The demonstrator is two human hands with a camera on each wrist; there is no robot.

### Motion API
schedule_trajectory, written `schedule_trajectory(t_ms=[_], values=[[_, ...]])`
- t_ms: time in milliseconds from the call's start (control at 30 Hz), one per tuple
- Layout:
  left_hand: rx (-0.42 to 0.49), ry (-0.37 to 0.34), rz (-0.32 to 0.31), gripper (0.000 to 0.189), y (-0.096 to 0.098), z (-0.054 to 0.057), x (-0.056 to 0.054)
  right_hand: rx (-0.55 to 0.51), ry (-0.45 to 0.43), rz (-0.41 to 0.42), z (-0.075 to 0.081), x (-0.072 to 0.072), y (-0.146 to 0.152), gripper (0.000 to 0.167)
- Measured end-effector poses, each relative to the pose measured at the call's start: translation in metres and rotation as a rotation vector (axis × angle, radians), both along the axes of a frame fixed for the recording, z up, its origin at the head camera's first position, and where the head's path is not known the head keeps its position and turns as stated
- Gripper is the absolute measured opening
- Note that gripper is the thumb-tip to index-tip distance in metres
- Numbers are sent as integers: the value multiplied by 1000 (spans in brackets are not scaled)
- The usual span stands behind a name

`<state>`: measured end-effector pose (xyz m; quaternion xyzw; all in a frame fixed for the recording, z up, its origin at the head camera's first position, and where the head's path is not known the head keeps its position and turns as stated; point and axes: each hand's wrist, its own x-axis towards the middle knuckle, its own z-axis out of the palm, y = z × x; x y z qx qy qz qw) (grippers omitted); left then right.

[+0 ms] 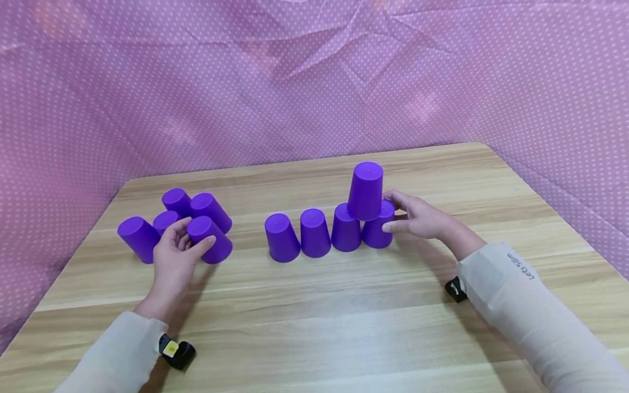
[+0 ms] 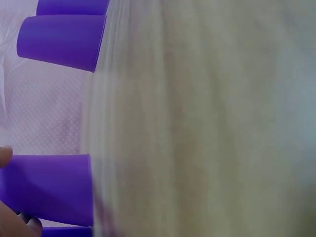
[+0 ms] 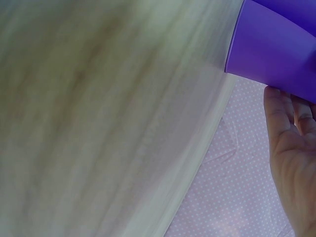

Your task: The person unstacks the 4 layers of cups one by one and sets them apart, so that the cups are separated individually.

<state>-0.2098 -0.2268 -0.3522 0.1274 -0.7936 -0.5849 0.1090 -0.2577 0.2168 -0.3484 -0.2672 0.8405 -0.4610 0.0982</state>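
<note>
My left hand [image 1: 174, 259] holds an upside-down purple cup [image 1: 211, 243], thumb on its near side and fingers at its left. In the left wrist view this cup [image 2: 49, 187] shows at the lower left, its rim at the tabletop. My right hand [image 1: 420, 218] holds the rightmost cup [image 1: 377, 232] of an upside-down row, thumb in front and fingers reaching behind. The right wrist view shows its fingers [image 3: 277, 111] against a cup's side [image 3: 271, 49]; the thumb is hidden there. Another cup [image 1: 366, 191] rests upside down across the row's two right cups.
The row continues left with a cup [image 1: 346, 232], another [image 1: 315, 234] and a third [image 1: 283, 240]. Several more upside-down cups [image 1: 140, 240] are grouped around my left hand. All stand on a wooden table [image 1: 314, 316], with a pink dotted cloth [image 1: 314, 98] hanging behind.
</note>
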Motion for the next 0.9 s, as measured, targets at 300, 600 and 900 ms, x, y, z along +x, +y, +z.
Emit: schedule_trajectory(t_ms=[300, 600, 900], values=[[-15, 176, 0, 69, 8, 9, -2, 3, -24, -11, 1, 0, -1, 50], [15, 283, -15, 65, 21, 23, -2, 12, -27, -10, 1, 0, 0, 52], [-11, 285, -69, 61, 38, 40, -1, 2, -22, -9, 1, 0, 0, 51]])
